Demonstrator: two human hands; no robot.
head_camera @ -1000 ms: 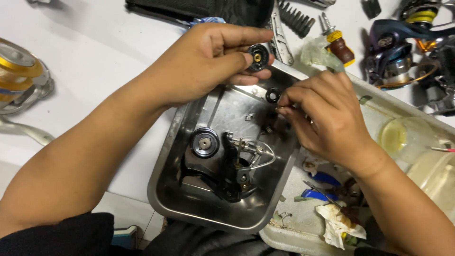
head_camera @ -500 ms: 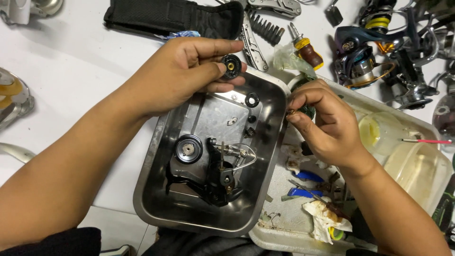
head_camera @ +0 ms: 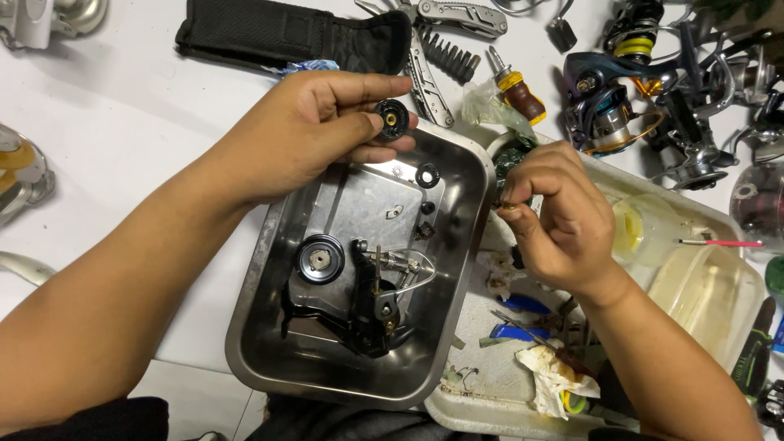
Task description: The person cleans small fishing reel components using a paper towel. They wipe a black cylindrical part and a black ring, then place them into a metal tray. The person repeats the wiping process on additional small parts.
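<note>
View from the head camera, looking down at a white work surface (head_camera: 122, 139). The left hand (head_camera: 306, 131) is held over the far rim of a rectangular steel tray (head_camera: 261, 327), thumb and fingertips pinching a small round black knob with a brass centre (head_camera: 392, 119), which is raised clear of the tray, its brass face turned towards the camera. The right hand (head_camera: 559, 216) hovers just beside the tray's right wall, above a white plastic tray (head_camera: 482, 408); its fingers are curled and pressed together around a very small part at the fingertips, too small to identify. Inside the steel tray lie a partly dismantled black fishing-reel body (head_camera: 359, 302) with its wire bail arm, a round dark spool part (head_camera: 319, 259) touching it on the left, a small black ring (head_camera: 427, 175) near the far right corner, and a few tiny loose pieces between ring and reel. The white plastic tray holds blue-handled tools (head_camera: 523, 304) and a stained paper wad (head_camera: 559, 380). Beyond the hands lie a black fabric pouch (head_camera: 286, 34), a folding multi-tool (head_camera: 457, 16), a row of driver bits (head_camera: 451, 55) and a stubby screwdriver with yellow and brown grip (head_camera: 517, 88). To the far right stand several assembled spinning reels (head_camera: 629, 106), well apart from the steel tray
</note>
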